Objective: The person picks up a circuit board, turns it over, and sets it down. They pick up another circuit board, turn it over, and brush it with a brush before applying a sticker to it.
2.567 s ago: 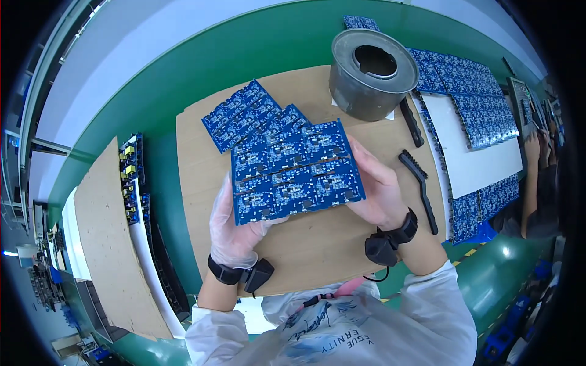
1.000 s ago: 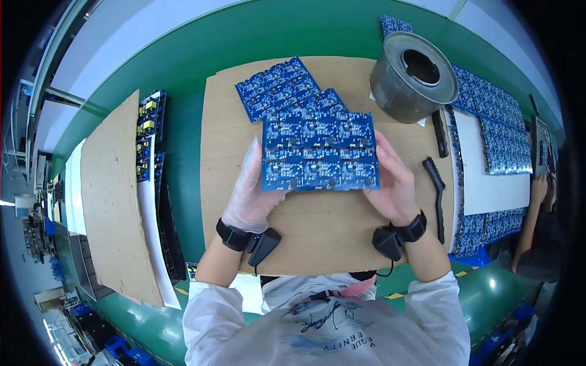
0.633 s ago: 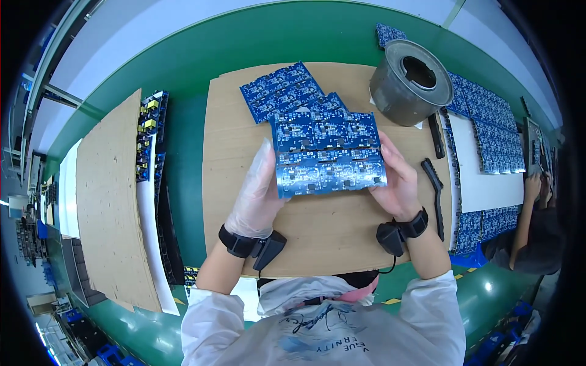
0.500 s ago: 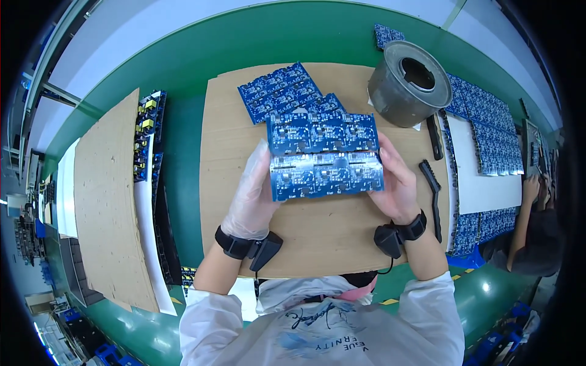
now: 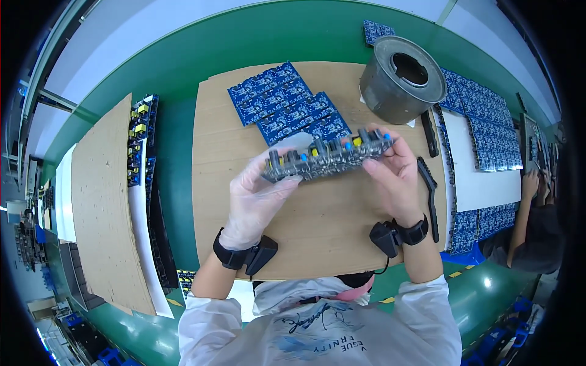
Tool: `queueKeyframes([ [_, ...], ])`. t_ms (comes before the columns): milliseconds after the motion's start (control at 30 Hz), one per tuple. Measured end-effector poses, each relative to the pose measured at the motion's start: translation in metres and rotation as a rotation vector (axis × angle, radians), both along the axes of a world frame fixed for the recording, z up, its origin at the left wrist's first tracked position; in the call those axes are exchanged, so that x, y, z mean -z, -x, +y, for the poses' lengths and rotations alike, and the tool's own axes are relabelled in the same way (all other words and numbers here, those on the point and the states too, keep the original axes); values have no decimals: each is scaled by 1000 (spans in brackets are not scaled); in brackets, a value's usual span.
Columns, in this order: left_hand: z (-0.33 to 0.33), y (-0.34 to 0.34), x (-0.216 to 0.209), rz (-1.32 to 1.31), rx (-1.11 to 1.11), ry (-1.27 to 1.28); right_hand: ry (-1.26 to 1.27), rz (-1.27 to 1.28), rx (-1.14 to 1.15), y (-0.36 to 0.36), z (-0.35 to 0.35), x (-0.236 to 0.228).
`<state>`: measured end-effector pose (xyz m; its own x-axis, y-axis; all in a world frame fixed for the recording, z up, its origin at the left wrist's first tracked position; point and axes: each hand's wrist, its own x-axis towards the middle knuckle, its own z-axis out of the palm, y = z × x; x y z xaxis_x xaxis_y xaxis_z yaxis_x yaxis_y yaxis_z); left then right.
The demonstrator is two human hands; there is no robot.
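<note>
A green workbench [image 5: 183,79] fills the view. A white strip [image 5: 122,36] runs at eleven o'clock. Grey floor [image 5: 24,268] shows at eight o'clock.

On the desk [image 5: 183,73] we see a wooden board [image 5: 317,226] carrying blue circuit boards [image 5: 287,107], a grey metal drum [image 5: 403,79] beside them, a black brush [image 5: 429,189], and a white sheet [image 5: 482,174] to the right.

Matt brown fibreboard mat [image 5: 317,219]; dull grey metal drum [image 5: 400,82]; thin translucent plastic glove [image 5: 256,195].
</note>
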<state>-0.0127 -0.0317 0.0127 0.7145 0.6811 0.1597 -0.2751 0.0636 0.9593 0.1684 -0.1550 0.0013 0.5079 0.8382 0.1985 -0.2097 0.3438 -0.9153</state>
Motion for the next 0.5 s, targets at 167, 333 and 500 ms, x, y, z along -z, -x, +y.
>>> queueKeyframes([
  [167, 5, 0, 4, 88, 30, -207, 48, -243, -24, 2, 5, -4],
  [333, 5, 0, 3, 87, 64, -68, 24, -205, -44, 0, 4, 0],
  [500, 5, -3, 2, 39, 18, -20, 6, -251, -12, 5, 0, -8],
])
